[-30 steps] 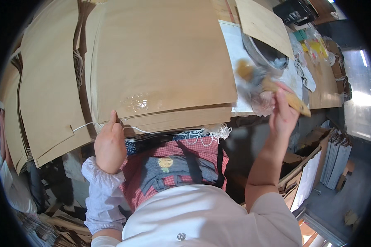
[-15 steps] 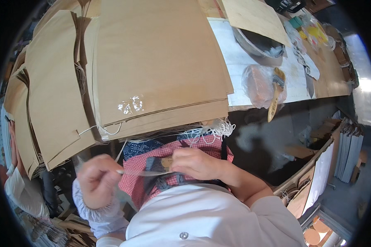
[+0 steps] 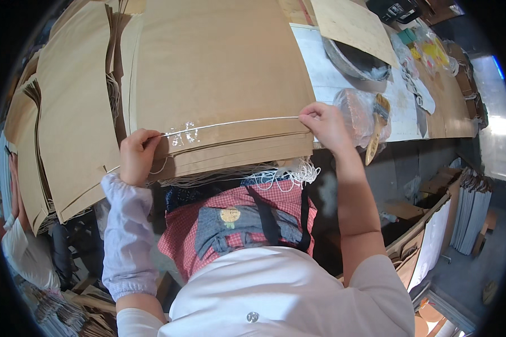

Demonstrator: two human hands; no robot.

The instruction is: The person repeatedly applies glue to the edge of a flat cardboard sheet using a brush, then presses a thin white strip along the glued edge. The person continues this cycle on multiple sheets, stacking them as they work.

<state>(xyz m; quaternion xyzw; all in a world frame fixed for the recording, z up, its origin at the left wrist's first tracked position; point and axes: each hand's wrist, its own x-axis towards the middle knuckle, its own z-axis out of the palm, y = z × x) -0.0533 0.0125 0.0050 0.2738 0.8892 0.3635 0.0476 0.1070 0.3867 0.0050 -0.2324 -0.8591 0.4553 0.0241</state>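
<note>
Cord: the white cord [image 3: 230, 122] runs taut from left to right, over the near part of the top sheet [image 3: 219, 62] and across its glossy patch.
Left hand: the left hand [image 3: 138, 157], at the sheet's near left corner, pinches the cord between thumb and forefinger, other fingers curled.
Right hand: the right hand [image 3: 324, 124], by the sheet's right edge, has thumb and fingertips closed on the other end.
Patch: the glossy patch [image 3: 192, 136], wet-looking, is already on the brown paper, towards the near left.
Brush: the brush [image 3: 378, 126] is out of hand, lying against a clear bag [image 3: 354, 109] to the right.
Done so far: patch made, cord drawn straight over it; whether it is stuck down cannot be told.
Not done: neither end is let go, and the sheet lies flat, unfolded.
Remaining stock: more sheets [image 3: 236, 160] lie beneath, with loose cords [image 3: 302, 173] bunched at the near edge.
</note>
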